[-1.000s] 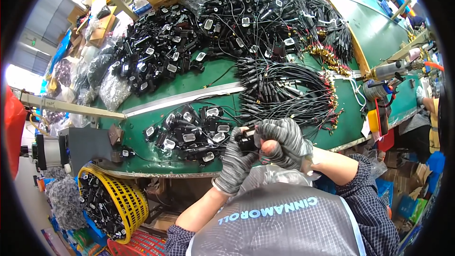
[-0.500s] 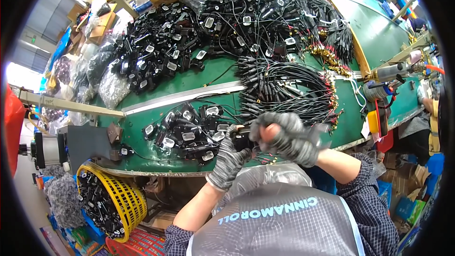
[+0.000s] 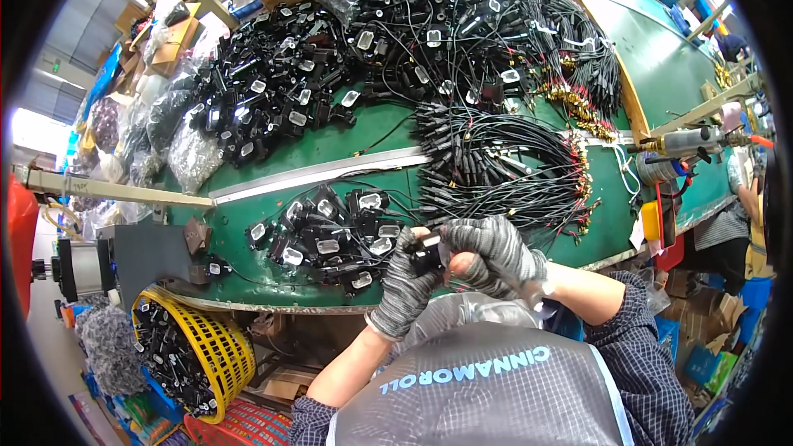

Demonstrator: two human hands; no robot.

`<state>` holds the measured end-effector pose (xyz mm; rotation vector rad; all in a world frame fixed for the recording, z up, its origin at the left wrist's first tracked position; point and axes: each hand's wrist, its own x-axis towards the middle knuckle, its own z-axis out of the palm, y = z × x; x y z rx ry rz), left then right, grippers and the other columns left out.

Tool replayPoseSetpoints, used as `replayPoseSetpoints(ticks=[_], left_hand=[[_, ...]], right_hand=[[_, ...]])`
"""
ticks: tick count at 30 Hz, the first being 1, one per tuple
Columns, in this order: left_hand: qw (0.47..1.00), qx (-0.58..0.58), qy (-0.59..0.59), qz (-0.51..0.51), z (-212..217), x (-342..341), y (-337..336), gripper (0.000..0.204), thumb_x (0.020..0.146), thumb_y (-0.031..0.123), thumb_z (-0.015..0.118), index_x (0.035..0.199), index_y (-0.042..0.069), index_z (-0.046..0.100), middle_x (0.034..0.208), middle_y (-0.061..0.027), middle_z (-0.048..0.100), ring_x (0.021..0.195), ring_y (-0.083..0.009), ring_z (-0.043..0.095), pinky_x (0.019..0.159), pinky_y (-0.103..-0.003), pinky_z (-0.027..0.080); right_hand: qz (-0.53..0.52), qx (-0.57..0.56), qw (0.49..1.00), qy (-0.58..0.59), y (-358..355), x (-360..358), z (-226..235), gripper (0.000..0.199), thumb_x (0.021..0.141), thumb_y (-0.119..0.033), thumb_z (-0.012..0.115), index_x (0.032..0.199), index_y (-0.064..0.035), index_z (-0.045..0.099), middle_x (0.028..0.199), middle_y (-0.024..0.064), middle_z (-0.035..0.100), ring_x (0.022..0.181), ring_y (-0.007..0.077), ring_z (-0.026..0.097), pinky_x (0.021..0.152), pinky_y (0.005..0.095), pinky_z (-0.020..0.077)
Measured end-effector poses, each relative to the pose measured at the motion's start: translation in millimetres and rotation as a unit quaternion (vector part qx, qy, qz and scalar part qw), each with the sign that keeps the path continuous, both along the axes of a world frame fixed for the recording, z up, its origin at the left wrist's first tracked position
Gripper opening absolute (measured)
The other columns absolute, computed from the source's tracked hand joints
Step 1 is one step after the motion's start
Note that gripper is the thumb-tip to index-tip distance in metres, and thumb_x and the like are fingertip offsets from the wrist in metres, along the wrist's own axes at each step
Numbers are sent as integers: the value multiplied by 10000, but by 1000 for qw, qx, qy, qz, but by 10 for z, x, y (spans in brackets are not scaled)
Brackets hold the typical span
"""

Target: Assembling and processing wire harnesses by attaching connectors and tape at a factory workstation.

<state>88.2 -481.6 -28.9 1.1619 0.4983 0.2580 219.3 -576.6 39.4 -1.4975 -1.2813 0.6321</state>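
At the near edge of the bench, my left hand, in a grey striped glove with bare fingertips, is closed around a small black plastic housing. My right hand, gloved alike, meets it from the right. Its fingers are bent and pinched against the housing's right end; whatever lies between them is hidden. Left of my hands lies a small pile of black housings with clear windows. Just beyond them spreads a thick bundle of black cables with red and gold-coloured ends.
A large heap of black housings covers the back of the green bench. A yellow basket filled with black parts stands lower left. A pneumatic tool hangs at right. Another person's arm shows at the far right.
My right hand, blurred and higher before, has come down with its fingers against the housing. The left hand keeps its hold, the housing now turned more into view.
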Motion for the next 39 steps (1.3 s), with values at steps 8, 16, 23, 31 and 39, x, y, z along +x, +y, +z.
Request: replayPoseSetpoints(ticks=[8, 16, 23, 31, 39], left_hand=[[974, 217, 2, -65, -246, 258, 394, 464, 651, -59, 570, 1061, 88, 410, 977, -49, 523, 831, -135, 520, 709, -258, 457], [999, -29, -21, 37, -175, 567, 856, 492, 669, 4, 637, 1097, 73, 404, 954, -45, 519, 802, -108, 516, 703, -250, 457], [919, 269, 271, -99, -601, 49, 592, 542, 664, 171, 667, 1136, 86, 415, 1019, -108, 505, 893, -213, 519, 726, -341, 458], [670, 586, 406, -205, -837, 152, 140, 562, 611, 352, 687, 1025, 46, 464, 1008, -168, 527, 943, -289, 515, 788, -371, 413], [753, 502, 373, -202, -805, 58, 149, 495, 580, 332, 715, 883, 38, 457, 837, -124, 537, 816, -255, 525, 712, -355, 418]], right_hand=[[-89, -136, 896, 412, 225, 558, -134, 385, 854, -426, 393, 704, -88, 500, 628, 19, 549, 442, 62, 431, 379, 198, 344], [-33, -181, 955, 235, 564, 1326, -476, 171, 820, -209, 480, 732, -74, 538, 628, 23, 561, 532, 139, 533, 457, 253, 439], [-261, -227, 935, 77, 969, 2054, -283, 196, 825, -266, 516, 935, -107, 553, 632, -12, 540, 427, -3, 429, 351, 110, 296], [-221, -62, 965, -129, 440, 1388, -563, 296, 844, -365, 458, 902, -98, 570, 622, 18, 542, 486, 66, 478, 432, 197, 395], [-150, -163, 855, 468, -220, 219, -925, 399, 862, -409, 391, 687, -58, 465, 725, 101, 572, 472, 112, 520, 385, 210, 417]])
